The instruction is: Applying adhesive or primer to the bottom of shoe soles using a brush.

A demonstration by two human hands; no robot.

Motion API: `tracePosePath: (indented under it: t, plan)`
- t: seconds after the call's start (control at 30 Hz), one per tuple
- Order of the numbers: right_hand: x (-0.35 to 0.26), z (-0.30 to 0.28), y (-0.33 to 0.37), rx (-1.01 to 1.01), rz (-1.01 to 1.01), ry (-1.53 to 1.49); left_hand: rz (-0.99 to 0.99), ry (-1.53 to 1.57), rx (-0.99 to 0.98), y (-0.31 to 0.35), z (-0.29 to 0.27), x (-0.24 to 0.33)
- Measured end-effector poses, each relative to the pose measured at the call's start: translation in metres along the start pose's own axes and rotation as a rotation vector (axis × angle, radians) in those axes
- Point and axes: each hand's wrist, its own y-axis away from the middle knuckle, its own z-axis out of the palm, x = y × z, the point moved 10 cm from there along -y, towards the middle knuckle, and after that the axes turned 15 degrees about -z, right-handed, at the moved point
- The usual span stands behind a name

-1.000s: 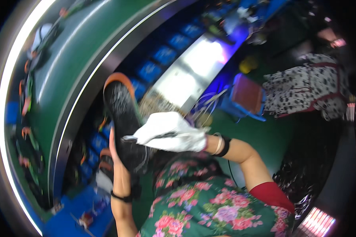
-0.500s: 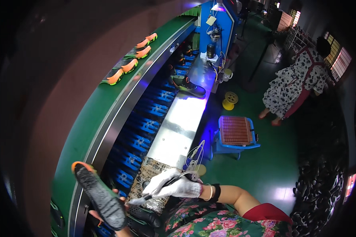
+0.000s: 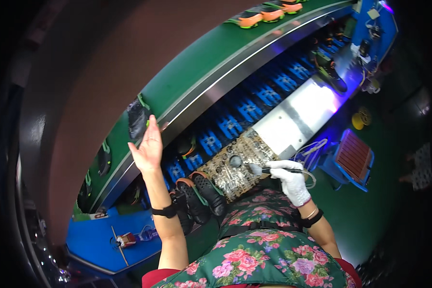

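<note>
My left hand (image 3: 149,150) is bare and open, fingers stretched out, with nothing in it. It is over the inner edge of the green conveyor belt (image 3: 192,84), its fingertips beside a dark shoe (image 3: 138,121) with green trim. My right hand (image 3: 294,185), in a white glove, is closed around a brush (image 3: 258,169). The brush's pale tip points left over the worn, stained work surface (image 3: 235,185). Close by the tip on that surface is a small round dark cup or pot (image 3: 235,161). Black perforated shoes (image 3: 208,192) with orange and green edges rest at the surface's left end.
Orange-and-green shoes (image 3: 272,14) ride at the belt's far part; more dark shoes (image 3: 104,157) lie nearer left. A row of blue holders (image 3: 231,126) runs beside the belt. A bright metal plate (image 3: 297,113), a blue stool (image 3: 353,156) and loose cables (image 3: 314,148) are to the right.
The shoe has left my left hand, which is now open by the belt. My right hand still has the brush, now held out over the work surface. The view has turned left.
</note>
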Motion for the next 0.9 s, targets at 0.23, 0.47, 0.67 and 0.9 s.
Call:
tracePosePath:
  t: [0.23, 0.47, 0.67, 0.9]
  plan:
    - [0.021, -0.010, 0.011, 0.105, 0.076, 0.010, 0.800, -1.249, 0.638, 0.077, -0.005, 0.071]
    - [0.026, 0.006, 0.009, 0.053, 0.076, 0.004, 0.748, -1.861, 0.968, 0.010, 0.021, 0.101]
    - [0.029, -0.007, 0.002, 0.096, 0.046, -0.074, 1.015, -2.162, 0.609, -0.020, 0.100, 0.051]
    - [0.008, -0.034, -0.025, 0.214, 0.036, -0.298, 0.169, -2.272, 0.091, -0.132, 0.133, -0.129]
